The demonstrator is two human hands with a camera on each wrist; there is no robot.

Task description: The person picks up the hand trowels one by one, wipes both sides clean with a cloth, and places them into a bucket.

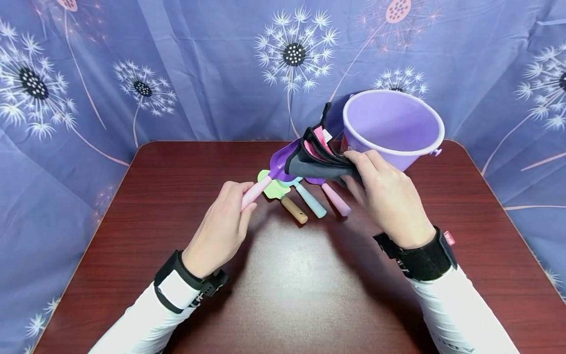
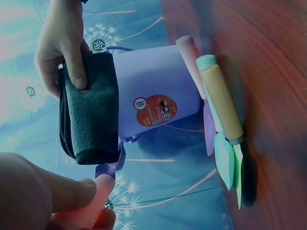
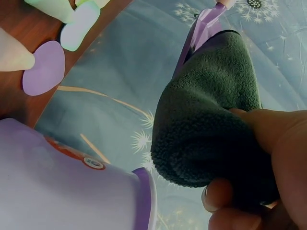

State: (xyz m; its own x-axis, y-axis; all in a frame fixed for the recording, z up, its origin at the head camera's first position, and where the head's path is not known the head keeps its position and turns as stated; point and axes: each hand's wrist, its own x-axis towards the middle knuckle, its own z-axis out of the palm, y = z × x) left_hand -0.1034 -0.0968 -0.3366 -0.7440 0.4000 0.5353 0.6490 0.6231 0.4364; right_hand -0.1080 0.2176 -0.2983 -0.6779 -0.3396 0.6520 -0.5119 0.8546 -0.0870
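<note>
My left hand (image 1: 216, 228) grips the pink handle of a small shovel (image 1: 258, 191), its purple scoop raised above the table. In my right hand (image 1: 389, 196) is a folded grey cloth (image 1: 316, 166) with black edging and pink layers inside, pinched between thumb and fingers. The cloth lies against the purple scoop and covers part of it, as the right wrist view also shows. Beneath the two hands, a green spade with a wooden handle (image 1: 294, 210), a tool with a light blue handle (image 1: 312, 201) and another purple shovel with a pink handle (image 1: 336, 199) lie side by side.
A light purple bucket (image 1: 391, 118) stands upright at the back right of the dark red wooden table (image 1: 177, 172), just behind my right hand. It has an orange-red sticker (image 2: 157, 110) on its side. A blue curtain (image 1: 212, 73) with dandelion prints hangs behind the table.
</note>
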